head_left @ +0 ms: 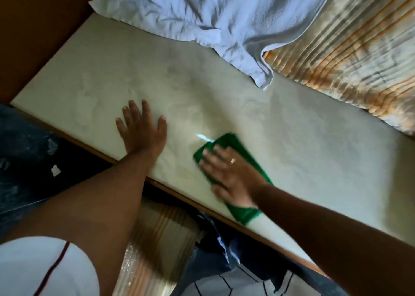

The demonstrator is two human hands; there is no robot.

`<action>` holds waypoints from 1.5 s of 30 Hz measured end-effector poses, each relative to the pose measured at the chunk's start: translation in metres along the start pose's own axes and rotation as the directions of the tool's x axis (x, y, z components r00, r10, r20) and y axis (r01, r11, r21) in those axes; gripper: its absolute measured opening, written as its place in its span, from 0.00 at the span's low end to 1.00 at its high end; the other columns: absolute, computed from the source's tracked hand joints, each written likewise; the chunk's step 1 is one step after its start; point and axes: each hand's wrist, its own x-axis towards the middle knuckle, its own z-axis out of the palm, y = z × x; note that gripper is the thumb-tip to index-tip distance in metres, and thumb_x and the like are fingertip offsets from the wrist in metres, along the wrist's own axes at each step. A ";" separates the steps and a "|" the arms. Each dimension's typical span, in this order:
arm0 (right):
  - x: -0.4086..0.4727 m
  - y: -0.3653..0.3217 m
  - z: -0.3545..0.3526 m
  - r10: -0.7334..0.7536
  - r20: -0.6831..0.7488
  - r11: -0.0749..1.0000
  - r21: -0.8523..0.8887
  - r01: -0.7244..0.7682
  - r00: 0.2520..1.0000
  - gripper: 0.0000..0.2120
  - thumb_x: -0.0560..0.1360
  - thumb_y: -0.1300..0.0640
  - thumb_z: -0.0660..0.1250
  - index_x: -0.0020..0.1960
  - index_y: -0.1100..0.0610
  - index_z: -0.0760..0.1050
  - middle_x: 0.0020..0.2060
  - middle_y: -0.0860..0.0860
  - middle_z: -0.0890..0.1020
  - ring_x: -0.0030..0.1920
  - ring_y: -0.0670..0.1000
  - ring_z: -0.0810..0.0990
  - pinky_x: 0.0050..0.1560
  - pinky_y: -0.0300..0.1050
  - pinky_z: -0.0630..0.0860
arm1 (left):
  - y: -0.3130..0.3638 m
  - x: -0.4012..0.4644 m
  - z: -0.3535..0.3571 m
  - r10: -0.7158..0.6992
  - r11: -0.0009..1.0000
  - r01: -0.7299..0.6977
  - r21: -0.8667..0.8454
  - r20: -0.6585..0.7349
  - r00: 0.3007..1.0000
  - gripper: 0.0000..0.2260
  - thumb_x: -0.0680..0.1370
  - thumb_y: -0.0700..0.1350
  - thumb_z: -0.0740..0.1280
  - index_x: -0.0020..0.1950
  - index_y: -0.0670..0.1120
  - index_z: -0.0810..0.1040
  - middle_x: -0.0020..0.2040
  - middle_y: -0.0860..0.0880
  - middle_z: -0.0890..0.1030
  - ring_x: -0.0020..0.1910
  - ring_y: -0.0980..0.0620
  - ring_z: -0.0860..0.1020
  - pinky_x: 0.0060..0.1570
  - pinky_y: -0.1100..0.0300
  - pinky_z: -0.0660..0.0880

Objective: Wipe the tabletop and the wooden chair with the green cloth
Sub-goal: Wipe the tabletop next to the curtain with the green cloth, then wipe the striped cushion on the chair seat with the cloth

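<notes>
The pale cream tabletop [224, 98] runs diagonally across the head view, with a brown wooden edge along its near side. A folded green cloth [233, 143] lies flat on it near that edge. My right hand [231, 174] presses down on the cloth with fingers spread, a ring on one finger, and looks blurred. My left hand [141, 129] rests flat on the bare tabletop to the left of the cloth, fingers apart, holding nothing. The wooden chair is not in view.
A crumpled white towel [213, 19] lies on the far side of the table. A striped beige-and-orange curtain [350, 55] hangs at the right. Dark patterned floor [29, 156] shows at the left. A striped object [161, 232] sits below the table edge.
</notes>
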 end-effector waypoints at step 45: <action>0.089 -0.287 0.158 0.158 0.527 0.735 0.502 -0.456 0.835 0.10 0.72 0.64 0.74 0.52 0.63 0.79 0.45 0.58 0.82 0.49 0.59 0.81 0.40 0.40 0.73 | -0.310 -0.361 0.114 -0.535 0.027 0.639 -0.769 0.529 0.659 0.14 0.79 0.33 0.67 0.64 0.33 0.75 0.53 0.40 0.80 0.50 0.46 0.78 0.42 0.62 0.78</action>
